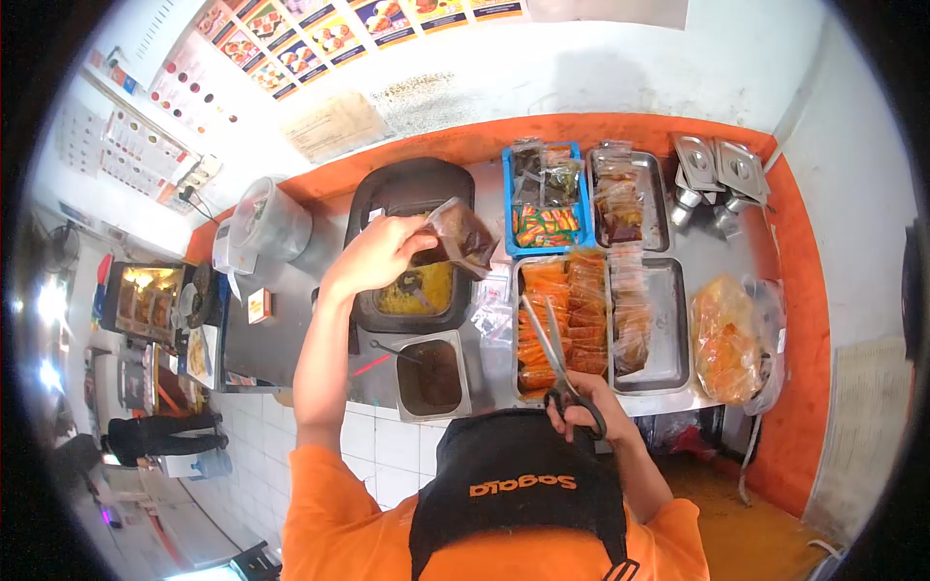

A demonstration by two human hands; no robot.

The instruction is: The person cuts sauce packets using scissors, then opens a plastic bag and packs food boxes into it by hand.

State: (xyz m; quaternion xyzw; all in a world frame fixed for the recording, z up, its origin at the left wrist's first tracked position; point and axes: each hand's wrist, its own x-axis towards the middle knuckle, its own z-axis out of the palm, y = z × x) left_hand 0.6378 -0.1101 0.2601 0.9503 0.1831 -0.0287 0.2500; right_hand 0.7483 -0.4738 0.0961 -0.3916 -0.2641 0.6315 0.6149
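Observation:
My left hand (387,250) pinches the edge of a clear plastic packet with dark contents (463,237), held up over a black container with yellow food (417,290). In my right hand (584,407) is a pair of scissors (552,353); its blades are parted and point up over a tray of orange sauce packets (565,276). Just left of my right hand stands a metal pan of dark sauce (431,382) with a black ladle in it.
Behind the orange packets lies a blue tray (548,250) of sachets. Metal trays (665,324) with brown packets, a plastic bag (728,339) and lidded metal containers (741,169) are on the right. A clear bucket (271,221) stands left. A person (160,436) is far left.

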